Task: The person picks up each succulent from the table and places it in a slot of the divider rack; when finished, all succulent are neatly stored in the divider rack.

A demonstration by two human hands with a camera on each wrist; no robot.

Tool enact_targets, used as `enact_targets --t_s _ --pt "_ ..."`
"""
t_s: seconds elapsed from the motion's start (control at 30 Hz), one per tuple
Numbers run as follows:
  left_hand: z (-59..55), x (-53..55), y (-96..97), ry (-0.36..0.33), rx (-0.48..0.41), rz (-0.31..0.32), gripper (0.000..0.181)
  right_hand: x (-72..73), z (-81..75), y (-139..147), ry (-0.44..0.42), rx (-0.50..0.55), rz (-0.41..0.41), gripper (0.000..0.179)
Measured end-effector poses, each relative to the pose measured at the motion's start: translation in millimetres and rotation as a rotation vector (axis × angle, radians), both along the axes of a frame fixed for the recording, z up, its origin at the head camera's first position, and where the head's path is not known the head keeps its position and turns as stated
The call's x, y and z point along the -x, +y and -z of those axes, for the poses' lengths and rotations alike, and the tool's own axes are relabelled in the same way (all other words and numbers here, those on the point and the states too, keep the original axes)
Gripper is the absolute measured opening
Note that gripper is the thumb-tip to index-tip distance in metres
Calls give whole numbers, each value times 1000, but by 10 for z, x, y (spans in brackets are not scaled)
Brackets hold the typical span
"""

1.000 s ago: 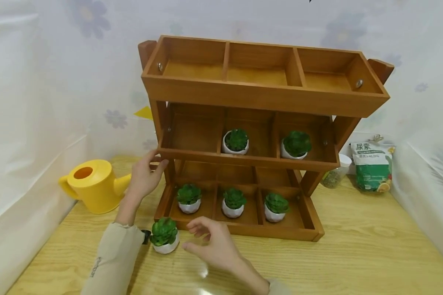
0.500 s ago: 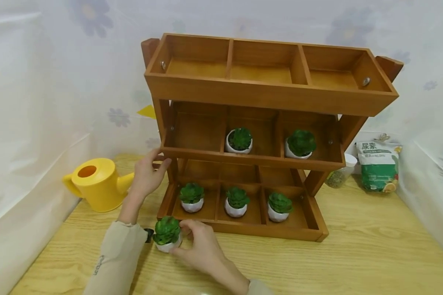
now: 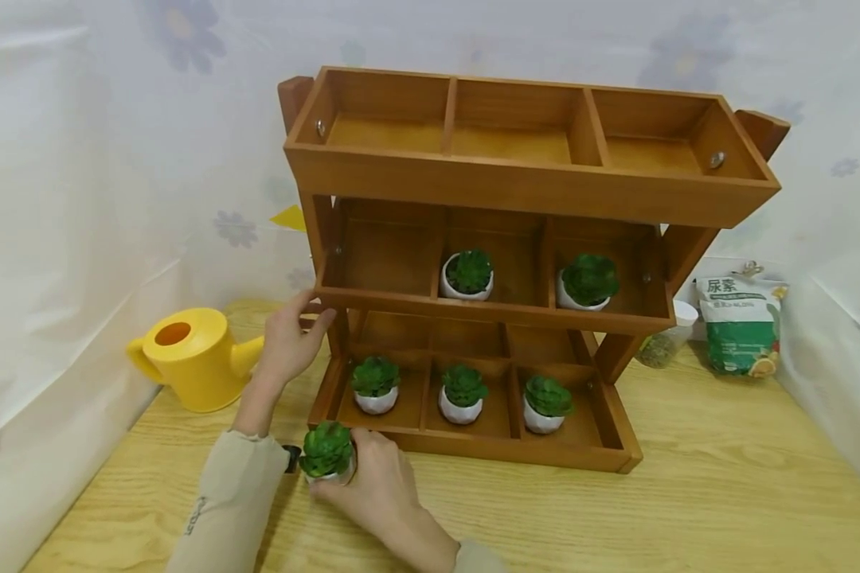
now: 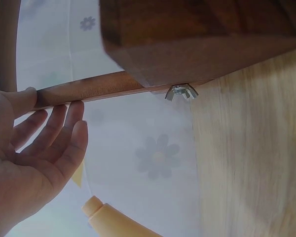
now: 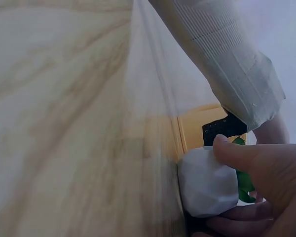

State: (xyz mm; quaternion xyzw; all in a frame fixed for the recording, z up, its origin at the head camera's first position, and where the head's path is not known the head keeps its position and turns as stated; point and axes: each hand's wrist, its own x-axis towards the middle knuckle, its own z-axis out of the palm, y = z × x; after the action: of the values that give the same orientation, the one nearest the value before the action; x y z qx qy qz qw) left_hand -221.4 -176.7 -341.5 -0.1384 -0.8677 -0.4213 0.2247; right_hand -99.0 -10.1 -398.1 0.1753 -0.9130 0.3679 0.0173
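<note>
In the head view my right hand [image 3: 380, 485] has thumb and fingers around the white pot of a potted succulent [image 3: 327, 450] on the table, in front of the shelf's lower left corner. Its faceted white pot [image 5: 207, 182] shows in the right wrist view, the thumb on one side; part of the fingers is hidden behind it. My left hand [image 3: 291, 338] is at the left side of a three-tier wooden plant shelf [image 3: 530, 181]. In the left wrist view its thumb and fingertips pinch the shelf's wooden leg [image 4: 89, 89].
Two potted succulents stand in the middle tier, one of them central [image 3: 467, 274]; three more [image 3: 462, 393] fill the bottom tier's compartments. A yellow watering can [image 3: 197, 358] stands left. Behind the right side are a lidded jar [image 3: 666, 338] and a green-white bag [image 3: 741, 326].
My right hand has moved left to the succulent on the table and taken hold of its pot. The left hand keeps its place on the shelf leg. The head view has shifted slightly.
</note>
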Motion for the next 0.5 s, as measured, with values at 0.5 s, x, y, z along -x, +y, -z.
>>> enact_targets --t_s 0.5 --pt "25 -5 -17 -11 -9 6 38 33 44 36 61 -6 -60 43"
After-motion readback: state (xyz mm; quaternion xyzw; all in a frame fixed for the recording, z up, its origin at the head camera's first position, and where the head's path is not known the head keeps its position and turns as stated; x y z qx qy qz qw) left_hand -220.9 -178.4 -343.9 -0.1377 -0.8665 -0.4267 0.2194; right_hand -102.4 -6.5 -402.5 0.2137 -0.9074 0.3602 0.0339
